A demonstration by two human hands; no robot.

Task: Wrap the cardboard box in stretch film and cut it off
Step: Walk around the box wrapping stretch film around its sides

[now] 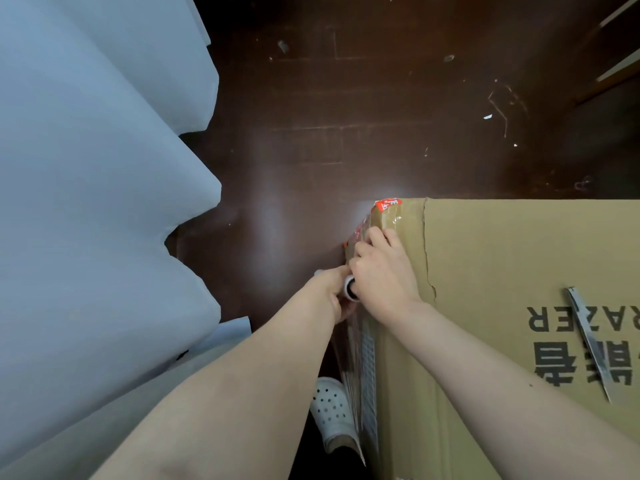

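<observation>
Cardboard box (519, 271): set on the dark brown floor (346, 116), filling the lower right of the view; its plain top panel carries black print that reads upside down from the wearer's side, and a torn vertical edge runs down the top near its left side.
Box corner: the far left corner is covered with glossy tape and a red-and-white label (388, 204).
Stretch film (356, 368): a clear, wrinkled sheet is drawn along the box's left side, from the near edge of the view up to the hands.
Film roll (349, 288): only the white core end is seen, just beside the box's left edge, between the two hands; the rest is hidden.
Left hand (337, 292): reached down beside the box's left side, fingers curled around the roll below its core end; the grip itself is partly hidden by the other hand.
Right hand (382, 268): laid over the box's top left edge, fingers bent down over the edge and pressed on the film-covered side near the taped corner; whether anything is pinched cannot be told.
Scissors (588, 341): metal blades closed, lying flat on the box top at the right, across the black print, well apart from both hands.
Shoe (332, 414): a white perforated clog on the floor beside the box, near the lower edge.
White fabric (86, 185): pale folds filling the left side of the view.
</observation>
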